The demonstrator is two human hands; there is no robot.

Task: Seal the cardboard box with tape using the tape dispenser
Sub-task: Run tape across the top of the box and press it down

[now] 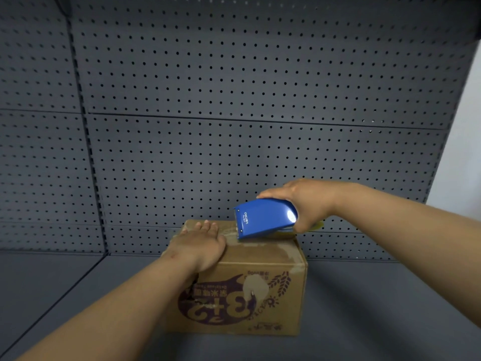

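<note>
Low in the frame's centre, your cardboard box sits on the grey shelf, its print upside down. Your left hand lies flat, fingers straight, pressing the lid. Just right of it, your right hand grips the blue tape dispenser, its toothed edge touching the box top. Ease your left-hand pressure and the box could slide toward the pegboard; tilt the dispenser and the tape may wrinkle or miss the seam.

Both bare forearms reached forward, the left hand lying palm-down with its fingers straight and together, while the right hand, wrist bent and held a little higher, was curled around something in its grasp.
</note>
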